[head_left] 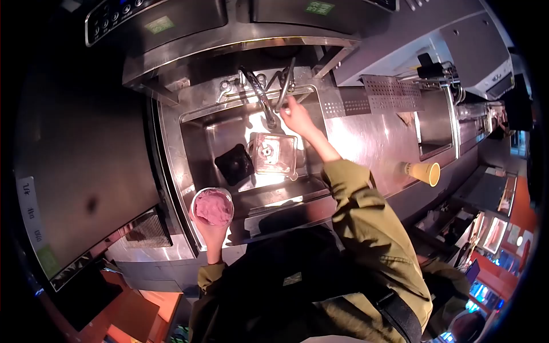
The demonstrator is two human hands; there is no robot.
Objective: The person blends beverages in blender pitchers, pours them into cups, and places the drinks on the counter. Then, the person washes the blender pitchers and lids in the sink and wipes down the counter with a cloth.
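Note:
My left hand [213, 237] is closed round a cup [196, 216] of pink, thick frozen-looking contents, held at the sink's near left corner. My right hand [298, 119] reaches over the sink's far right side, its fingers closed at the lower end of a faucet [286, 86] with a slim grey tube; the fingertips are partly hidden. A curved chrome faucet [260, 94] stands just left of it. In the metal sink [200, 134] lie a clear square blender jar [284, 150], under the spout, and a black piece [234, 164] beside it.
A yellow cup [424, 173] lies or stands tilted on the right counter [374, 137]. Perforated metal plates [392, 93] cover part of that counter. Dark machines [166, 26] stand on a shelf above the sink. A large dark panel [86, 148] borders the left. Another person is partly visible at lower right.

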